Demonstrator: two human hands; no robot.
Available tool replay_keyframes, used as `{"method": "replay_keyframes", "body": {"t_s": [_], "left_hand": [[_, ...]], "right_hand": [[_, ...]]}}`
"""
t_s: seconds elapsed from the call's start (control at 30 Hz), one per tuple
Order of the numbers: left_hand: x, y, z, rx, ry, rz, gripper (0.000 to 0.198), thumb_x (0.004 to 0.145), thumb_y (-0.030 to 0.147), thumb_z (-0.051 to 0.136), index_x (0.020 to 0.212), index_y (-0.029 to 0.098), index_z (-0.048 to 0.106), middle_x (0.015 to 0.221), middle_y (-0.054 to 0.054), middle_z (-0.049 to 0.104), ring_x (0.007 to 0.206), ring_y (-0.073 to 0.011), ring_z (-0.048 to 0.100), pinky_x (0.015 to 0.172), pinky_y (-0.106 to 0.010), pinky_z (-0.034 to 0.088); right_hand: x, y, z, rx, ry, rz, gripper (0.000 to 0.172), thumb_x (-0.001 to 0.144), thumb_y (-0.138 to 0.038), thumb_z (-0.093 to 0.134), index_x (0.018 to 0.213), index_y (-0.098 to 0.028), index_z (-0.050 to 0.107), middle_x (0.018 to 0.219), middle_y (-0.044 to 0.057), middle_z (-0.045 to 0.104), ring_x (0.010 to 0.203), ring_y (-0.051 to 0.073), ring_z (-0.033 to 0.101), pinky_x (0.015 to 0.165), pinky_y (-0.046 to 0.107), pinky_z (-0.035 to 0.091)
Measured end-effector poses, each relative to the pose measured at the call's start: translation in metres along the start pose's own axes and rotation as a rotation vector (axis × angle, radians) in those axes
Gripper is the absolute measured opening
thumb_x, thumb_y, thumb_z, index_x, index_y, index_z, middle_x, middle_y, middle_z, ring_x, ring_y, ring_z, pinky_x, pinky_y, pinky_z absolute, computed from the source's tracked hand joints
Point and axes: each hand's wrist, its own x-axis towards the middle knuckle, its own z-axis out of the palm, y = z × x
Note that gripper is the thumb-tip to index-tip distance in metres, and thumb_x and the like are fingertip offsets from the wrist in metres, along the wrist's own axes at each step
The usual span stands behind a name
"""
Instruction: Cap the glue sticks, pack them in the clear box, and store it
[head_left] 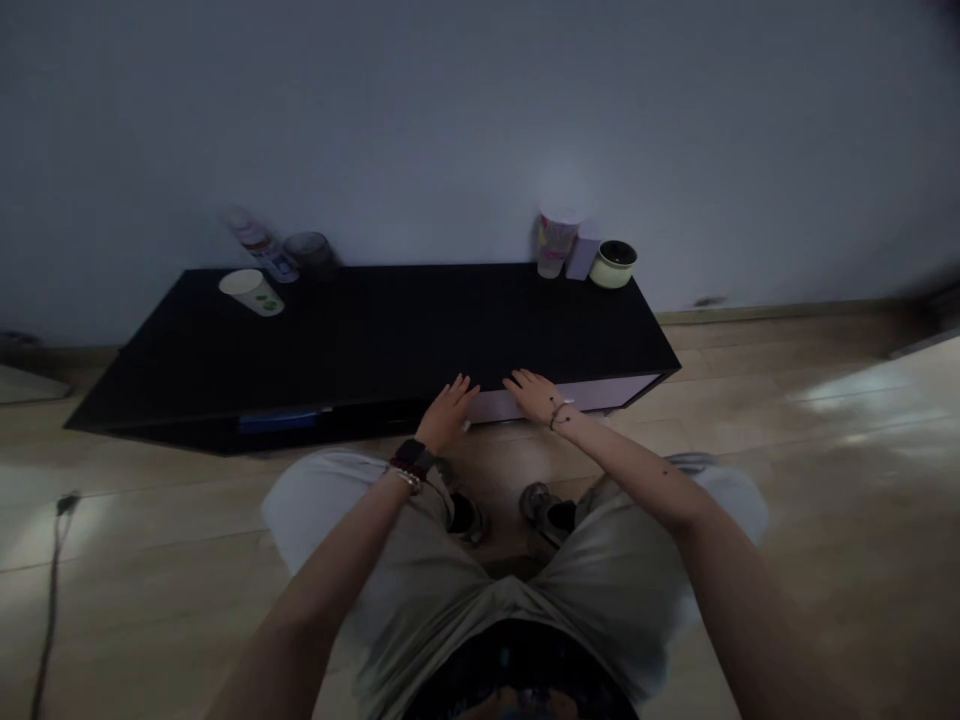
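A long, low black cabinet (420, 325) stands against the wall in front of my knees. At the middle of its front edge is my left hand (448, 408), fingers stretched out and pointing at the top. My right hand (534, 394) lies just to the right, its fingertips on the same edge, also with fingers extended. Neither hand holds anything. Below the right hand shows a pale drawer front (592, 392). Left of my left hand the cabinet front has a dark open shelf with something blue (277, 421) inside.
On the cabinet's left end are a white paper cup (253, 292), a spray bottle (262, 247) and a dark cup (312, 254). Its right end bears a clear printed cup (556, 245), a pale purple box (583, 254) and a light-green pot (614, 266). A cable (52, 590) lies on the floor.
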Motion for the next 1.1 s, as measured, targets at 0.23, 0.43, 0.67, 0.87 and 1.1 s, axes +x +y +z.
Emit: {"method": "replay_keyframes", "body": {"t_s": [0.23, 0.43, 0.67, 0.87, 1.1], "left_hand": [[-0.009, 0.014, -0.068, -0.560, -0.159, 0.173, 0.051, 0.083, 0.028, 0.067, 0.133, 0.020, 0.061, 0.126, -0.013, 0.067, 0.119, -0.0266, 0.061, 0.103, -0.042, 0.048], [0.012, 0.020, -0.175, -1.588, 0.241, 0.117, 0.057, 0.081, 0.037, 0.076, 0.135, 0.032, 0.058, 0.062, 0.008, 0.047, 0.048, -0.0058, 0.044, 0.051, -0.018, 0.037], [0.053, 0.028, -0.197, -2.180, 0.696, 0.035, 0.031, 0.103, 0.028, 0.043, 0.127, 0.033, 0.063, 0.052, 0.009, 0.025, 0.039, -0.0053, 0.026, 0.044, -0.018, 0.026], [0.063, 0.020, -0.132, -2.299, 0.590, -0.127, 0.039, 0.104, 0.019, 0.035, 0.133, 0.031, 0.058, 0.054, 0.010, 0.029, 0.040, -0.0048, 0.027, 0.045, -0.017, 0.027], [0.060, 0.013, -0.107, -2.311, 0.543, -0.121, 0.052, 0.100, 0.015, 0.040, 0.147, 0.035, 0.044, 0.052, 0.010, 0.030, 0.040, -0.0065, 0.028, 0.046, -0.019, 0.029]], "right_hand": [[-0.001, -0.007, -0.078, 0.431, -0.357, -0.305, 0.034, 0.086, -0.024, 0.068, 0.120, -0.017, 0.067, 0.113, 0.011, 0.070, 0.104, 0.023, 0.065, 0.089, 0.033, 0.051], [0.006, 0.013, -0.180, 1.399, -0.009, -0.501, 0.043, 0.086, -0.035, 0.070, 0.125, -0.021, 0.063, 0.076, -0.004, 0.060, 0.068, 0.010, 0.057, 0.067, 0.024, 0.048], [0.032, 0.014, -0.177, 2.159, 0.677, -0.313, 0.057, 0.087, -0.019, 0.056, 0.139, -0.040, 0.047, 0.054, -0.012, 0.025, 0.047, 0.010, 0.027, 0.048, 0.020, 0.030], [0.043, 0.012, -0.114, 2.390, 0.753, 0.013, 0.063, 0.084, -0.014, 0.049, 0.141, -0.040, 0.047, 0.054, -0.010, 0.019, 0.047, 0.012, 0.023, 0.047, 0.021, 0.029], [0.044, 0.010, -0.086, 2.296, 0.677, 0.128, 0.073, 0.080, -0.017, 0.049, 0.149, -0.040, 0.038, 0.053, -0.010, 0.017, 0.047, 0.013, 0.022, 0.050, 0.021, 0.030]]}}
